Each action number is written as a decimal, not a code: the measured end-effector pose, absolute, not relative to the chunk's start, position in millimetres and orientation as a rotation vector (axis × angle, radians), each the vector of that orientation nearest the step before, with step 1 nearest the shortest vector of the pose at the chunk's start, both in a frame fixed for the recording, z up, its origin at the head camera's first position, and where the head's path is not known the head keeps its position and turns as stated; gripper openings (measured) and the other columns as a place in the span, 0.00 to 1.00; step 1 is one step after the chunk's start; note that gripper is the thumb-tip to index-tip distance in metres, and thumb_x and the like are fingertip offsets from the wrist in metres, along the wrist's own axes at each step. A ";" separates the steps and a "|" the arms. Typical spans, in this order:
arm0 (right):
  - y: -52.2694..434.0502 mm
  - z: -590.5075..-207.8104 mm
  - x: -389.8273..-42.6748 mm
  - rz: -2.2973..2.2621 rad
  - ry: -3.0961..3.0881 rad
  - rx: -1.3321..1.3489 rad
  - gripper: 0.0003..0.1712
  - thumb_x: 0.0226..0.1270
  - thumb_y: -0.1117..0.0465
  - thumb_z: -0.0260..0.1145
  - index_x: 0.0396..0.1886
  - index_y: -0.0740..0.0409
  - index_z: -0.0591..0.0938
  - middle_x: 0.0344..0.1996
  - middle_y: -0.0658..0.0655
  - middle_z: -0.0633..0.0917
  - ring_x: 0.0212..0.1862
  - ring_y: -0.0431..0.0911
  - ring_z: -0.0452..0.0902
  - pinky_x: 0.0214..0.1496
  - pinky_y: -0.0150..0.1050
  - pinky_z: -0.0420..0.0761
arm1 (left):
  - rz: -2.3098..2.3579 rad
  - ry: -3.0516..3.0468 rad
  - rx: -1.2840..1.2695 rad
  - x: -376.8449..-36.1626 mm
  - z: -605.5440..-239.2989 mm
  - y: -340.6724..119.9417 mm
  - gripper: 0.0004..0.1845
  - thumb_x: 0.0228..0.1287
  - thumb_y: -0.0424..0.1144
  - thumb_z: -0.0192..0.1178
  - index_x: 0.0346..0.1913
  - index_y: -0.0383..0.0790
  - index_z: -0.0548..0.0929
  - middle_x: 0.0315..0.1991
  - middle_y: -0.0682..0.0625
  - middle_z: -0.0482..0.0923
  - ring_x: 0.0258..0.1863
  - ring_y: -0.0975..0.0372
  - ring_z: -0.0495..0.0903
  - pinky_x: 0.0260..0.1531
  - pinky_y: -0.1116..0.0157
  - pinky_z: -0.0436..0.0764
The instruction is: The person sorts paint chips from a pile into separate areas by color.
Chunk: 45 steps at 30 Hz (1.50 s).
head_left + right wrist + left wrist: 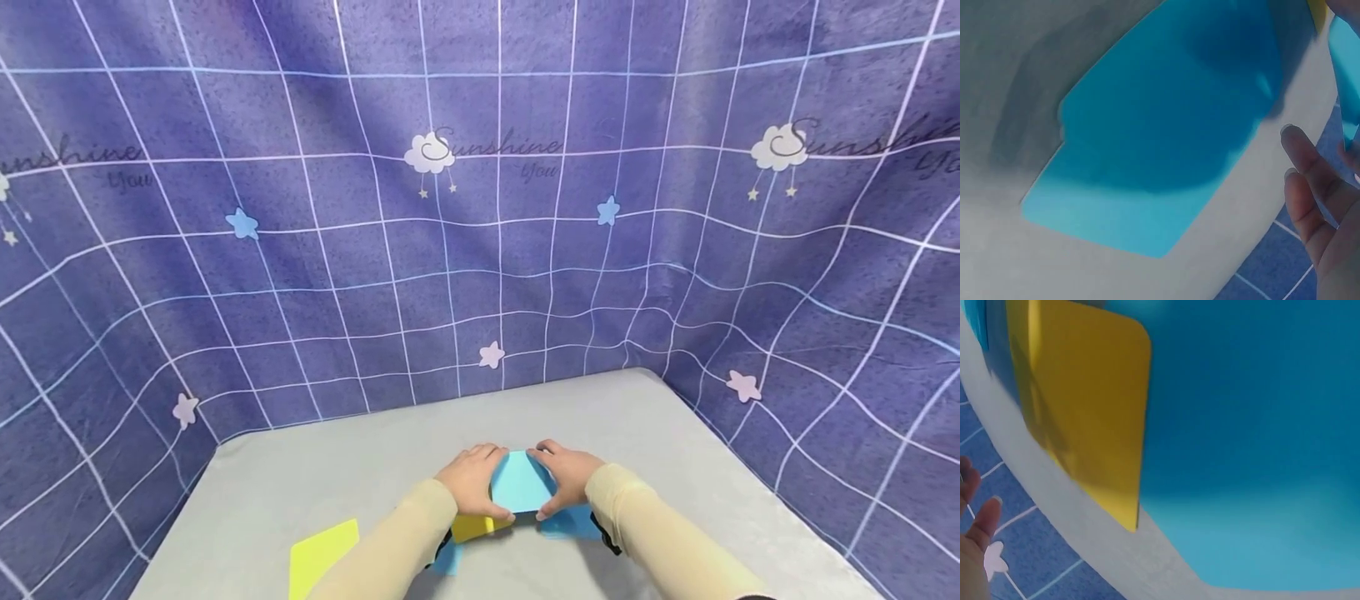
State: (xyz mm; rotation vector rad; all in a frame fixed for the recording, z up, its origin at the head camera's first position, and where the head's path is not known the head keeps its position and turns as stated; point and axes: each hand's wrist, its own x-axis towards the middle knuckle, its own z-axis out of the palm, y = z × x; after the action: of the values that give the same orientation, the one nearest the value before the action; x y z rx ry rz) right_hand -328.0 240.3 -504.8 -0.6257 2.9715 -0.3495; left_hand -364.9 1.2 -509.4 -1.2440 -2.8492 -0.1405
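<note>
A light blue flat sheet [521,483] is held above the table between both hands. My left hand [472,482] grips its left edge, thumb at the near corner and fingers at the far one. On the opposite edge my right hand [568,477] holds it the same way. Beneath the left hand lies a yellow sheet [476,528], partly hidden, which shows larger in the left wrist view beside a blue sheet [1254,425]. Under the right hand is another blue sheet [573,523], lying in shadow in the right wrist view.
Farther left on the grey table [360,467] lies a bright yellow sheet [324,557], partly behind the left sleeve. A blue curtain [465,275] with white grid lines hangs around the table's back and sides.
</note>
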 end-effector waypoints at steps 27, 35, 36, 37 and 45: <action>292.0 -518.4 -309.8 -0.318 2.999 -0.510 0.60 0.43 0.33 0.83 0.74 0.55 0.73 0.69 0.59 0.74 0.66 0.58 0.74 0.67 0.63 0.70 | -0.001 -2.811 -1.350 -360.7 -520.8 62.2 0.52 0.49 0.72 0.72 0.71 0.42 0.74 0.63 0.49 0.77 0.63 0.58 0.75 0.64 0.58 0.75; 308.6 -529.2 -303.5 -0.310 3.022 -0.504 0.61 0.41 0.31 0.82 0.73 0.55 0.74 0.67 0.58 0.75 0.64 0.58 0.73 0.64 0.65 0.70 | 0.047 -2.825 -1.392 -354.1 -518.8 79.8 0.50 0.49 0.72 0.72 0.69 0.44 0.75 0.62 0.51 0.77 0.61 0.60 0.76 0.62 0.60 0.75; 310.1 -530.6 -302.9 -0.313 3.025 -0.509 0.61 0.41 0.31 0.83 0.73 0.56 0.74 0.67 0.58 0.75 0.64 0.59 0.73 0.64 0.65 0.71 | 0.046 -2.828 -1.393 -353.3 -518.7 81.2 0.50 0.48 0.72 0.72 0.69 0.44 0.75 0.62 0.51 0.77 0.62 0.60 0.76 0.62 0.60 0.75; 311.4 -532.0 -302.2 -0.316 3.026 -0.511 0.61 0.41 0.31 0.82 0.73 0.56 0.74 0.67 0.58 0.75 0.64 0.59 0.73 0.63 0.64 0.71 | 0.046 -2.833 -1.395 -352.7 -518.9 82.4 0.51 0.48 0.72 0.72 0.70 0.44 0.75 0.62 0.51 0.77 0.62 0.60 0.75 0.62 0.60 0.75; 319.7 -540.1 -295.9 -0.277 3.037 -0.476 0.61 0.40 0.31 0.82 0.72 0.57 0.74 0.66 0.59 0.76 0.64 0.58 0.73 0.64 0.61 0.72 | 0.053 -2.898 -1.423 -351.5 -525.2 92.2 0.53 0.50 0.74 0.71 0.73 0.44 0.72 0.67 0.50 0.74 0.67 0.59 0.72 0.67 0.58 0.72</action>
State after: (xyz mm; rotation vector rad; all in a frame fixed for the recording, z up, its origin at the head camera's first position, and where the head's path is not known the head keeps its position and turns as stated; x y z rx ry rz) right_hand -295.9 319.7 -540.1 -0.4759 3.0373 -0.2766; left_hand -351.5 92.2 -525.2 -1.4227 -2.8982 0.0532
